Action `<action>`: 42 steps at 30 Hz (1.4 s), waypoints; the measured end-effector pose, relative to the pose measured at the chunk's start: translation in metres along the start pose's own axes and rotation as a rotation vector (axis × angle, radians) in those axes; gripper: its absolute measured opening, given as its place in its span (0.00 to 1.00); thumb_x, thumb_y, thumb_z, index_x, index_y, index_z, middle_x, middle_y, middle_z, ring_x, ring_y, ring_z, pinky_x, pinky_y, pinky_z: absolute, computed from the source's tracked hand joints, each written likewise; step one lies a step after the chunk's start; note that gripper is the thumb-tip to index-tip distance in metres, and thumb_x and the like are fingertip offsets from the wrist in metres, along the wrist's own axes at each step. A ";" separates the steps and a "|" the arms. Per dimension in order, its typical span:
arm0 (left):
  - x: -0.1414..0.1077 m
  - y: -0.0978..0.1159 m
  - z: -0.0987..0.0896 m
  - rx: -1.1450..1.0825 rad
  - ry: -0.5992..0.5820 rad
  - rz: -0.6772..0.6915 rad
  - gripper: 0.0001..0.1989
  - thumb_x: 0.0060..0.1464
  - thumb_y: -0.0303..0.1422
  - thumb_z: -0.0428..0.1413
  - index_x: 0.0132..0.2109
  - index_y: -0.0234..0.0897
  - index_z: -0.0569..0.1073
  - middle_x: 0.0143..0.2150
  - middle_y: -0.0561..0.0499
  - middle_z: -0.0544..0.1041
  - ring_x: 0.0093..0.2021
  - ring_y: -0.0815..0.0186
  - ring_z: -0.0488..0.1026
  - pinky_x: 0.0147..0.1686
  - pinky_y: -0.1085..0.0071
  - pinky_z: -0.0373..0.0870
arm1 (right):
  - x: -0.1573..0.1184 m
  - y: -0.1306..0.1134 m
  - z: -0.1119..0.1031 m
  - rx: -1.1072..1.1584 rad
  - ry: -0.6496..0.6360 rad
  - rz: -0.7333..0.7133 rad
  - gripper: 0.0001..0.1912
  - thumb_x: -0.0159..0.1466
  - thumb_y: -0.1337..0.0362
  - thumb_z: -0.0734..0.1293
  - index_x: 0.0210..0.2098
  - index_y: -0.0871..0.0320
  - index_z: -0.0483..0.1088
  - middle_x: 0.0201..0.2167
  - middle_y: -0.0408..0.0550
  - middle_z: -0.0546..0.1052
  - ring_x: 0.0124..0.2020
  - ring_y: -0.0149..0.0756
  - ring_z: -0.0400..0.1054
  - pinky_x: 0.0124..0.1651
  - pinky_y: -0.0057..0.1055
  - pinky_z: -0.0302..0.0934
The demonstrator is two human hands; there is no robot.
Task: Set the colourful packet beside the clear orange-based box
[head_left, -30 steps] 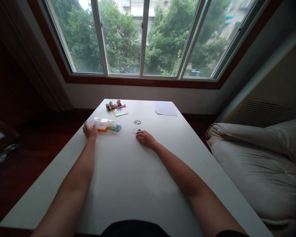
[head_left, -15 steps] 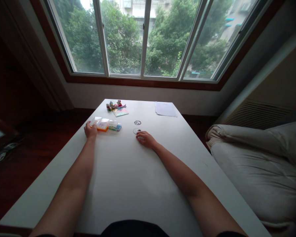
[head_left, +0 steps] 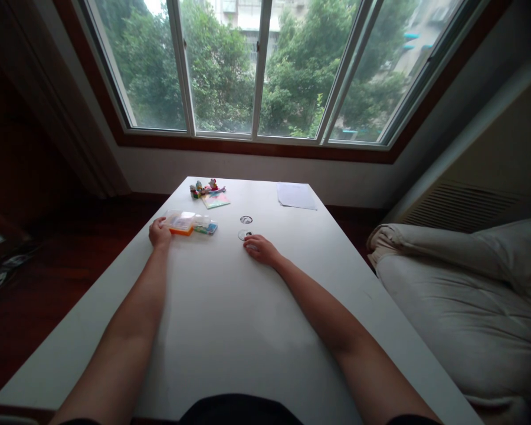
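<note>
The left hand [head_left: 160, 234] is resting at the near left corner of the clear plastic case [head_left: 190, 222], fingers curled against its edge and touching it, though whether they are actually clamping it I cannot tell; the case is lying flat on the white table [head_left: 230, 319], left of centre and close to the left edge. The right hand [head_left: 259, 248] is lying loosely closed on the tabletop, fingertips just beside a small clear disc [head_left: 244, 234], gripping nothing that shows. The likeliest trouble, as I am judging it, is the case sliding off that nearby table edge if the left hand is pushing sideways, or its lid springing and small coloured pieces spilling; the disc is light enough to skid away under a careless right-hand nudge. Counting: one case, two small round discs, the second disc [head_left: 246, 219] sitting just beyond the first, one cluster of little coloured figures [head_left: 206, 188] with one coloured card [head_left: 216, 200] touching it, and one sheet of paper [head_left: 296, 195] lying near the far right corner
</note>
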State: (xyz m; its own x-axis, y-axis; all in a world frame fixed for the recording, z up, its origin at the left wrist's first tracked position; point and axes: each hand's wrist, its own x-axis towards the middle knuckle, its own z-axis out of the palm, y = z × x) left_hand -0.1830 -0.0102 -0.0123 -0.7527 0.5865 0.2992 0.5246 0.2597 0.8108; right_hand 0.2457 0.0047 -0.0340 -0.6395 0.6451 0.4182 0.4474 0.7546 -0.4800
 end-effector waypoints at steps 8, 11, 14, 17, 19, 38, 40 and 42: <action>0.004 -0.005 0.002 0.015 -0.028 -0.021 0.16 0.57 0.34 0.55 0.52 0.39 0.73 0.45 0.47 0.75 0.46 0.58 0.73 0.52 0.62 0.71 | 0.001 -0.001 0.000 -0.001 0.001 -0.001 0.11 0.65 0.63 0.68 0.45 0.51 0.79 0.56 0.49 0.76 0.60 0.41 0.68 0.63 0.40 0.62; 0.004 -0.006 0.002 0.017 -0.039 -0.009 0.17 0.57 0.33 0.55 0.53 0.38 0.72 0.45 0.47 0.74 0.45 0.60 0.73 0.51 0.63 0.71 | 0.001 -0.001 0.000 -0.004 -0.010 -0.005 0.11 0.65 0.64 0.68 0.46 0.51 0.79 0.56 0.49 0.76 0.60 0.41 0.67 0.64 0.41 0.61; 0.004 -0.005 0.001 0.006 -0.048 -0.009 0.17 0.57 0.30 0.54 0.54 0.38 0.72 0.47 0.46 0.75 0.46 0.60 0.73 0.52 0.62 0.71 | 0.001 -0.001 0.000 -0.003 -0.006 -0.006 0.11 0.65 0.64 0.67 0.46 0.51 0.79 0.57 0.49 0.76 0.60 0.41 0.67 0.64 0.41 0.61; 0.003 -0.002 0.002 -0.015 -0.057 -0.005 0.18 0.58 0.29 0.52 0.54 0.38 0.73 0.50 0.44 0.75 0.47 0.58 0.73 0.54 0.61 0.70 | 0.001 -0.001 -0.001 -0.003 -0.004 -0.006 0.11 0.65 0.64 0.68 0.46 0.51 0.79 0.56 0.49 0.76 0.60 0.41 0.67 0.64 0.40 0.61; 0.002 -0.001 0.002 -0.021 -0.064 -0.008 0.18 0.58 0.29 0.51 0.55 0.38 0.73 0.52 0.43 0.74 0.49 0.57 0.73 0.56 0.60 0.69 | 0.001 -0.001 -0.001 -0.002 -0.001 -0.003 0.11 0.65 0.64 0.68 0.45 0.51 0.79 0.56 0.48 0.76 0.60 0.41 0.68 0.63 0.40 0.61; -0.124 0.088 0.020 0.287 -0.418 0.801 0.19 0.64 0.31 0.48 0.58 0.42 0.73 0.51 0.42 0.76 0.53 0.52 0.72 0.57 0.58 0.64 | 0.001 -0.002 -0.001 -0.019 0.005 -0.013 0.10 0.66 0.64 0.69 0.45 0.51 0.78 0.56 0.50 0.76 0.60 0.42 0.68 0.63 0.45 0.64; -0.135 0.089 0.028 0.365 -0.518 0.819 0.17 0.64 0.33 0.50 0.56 0.43 0.75 0.50 0.42 0.77 0.52 0.52 0.73 0.54 0.59 0.66 | 0.001 -0.002 -0.002 -0.016 0.008 -0.011 0.10 0.65 0.64 0.68 0.45 0.51 0.78 0.56 0.50 0.76 0.60 0.42 0.68 0.63 0.44 0.64; -0.137 0.085 0.033 0.406 -0.534 0.804 0.17 0.63 0.34 0.51 0.56 0.43 0.76 0.52 0.42 0.76 0.54 0.52 0.72 0.53 0.59 0.67 | 0.001 -0.003 -0.002 -0.010 0.009 -0.014 0.10 0.66 0.64 0.68 0.45 0.51 0.79 0.56 0.50 0.76 0.60 0.42 0.68 0.63 0.44 0.63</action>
State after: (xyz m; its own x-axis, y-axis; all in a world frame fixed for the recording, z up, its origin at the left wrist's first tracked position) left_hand -0.0221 -0.0434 -0.0009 0.0989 0.9374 0.3340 0.9613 -0.1768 0.2114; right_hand 0.2452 0.0036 -0.0310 -0.6399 0.6357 0.4318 0.4450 0.7646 -0.4662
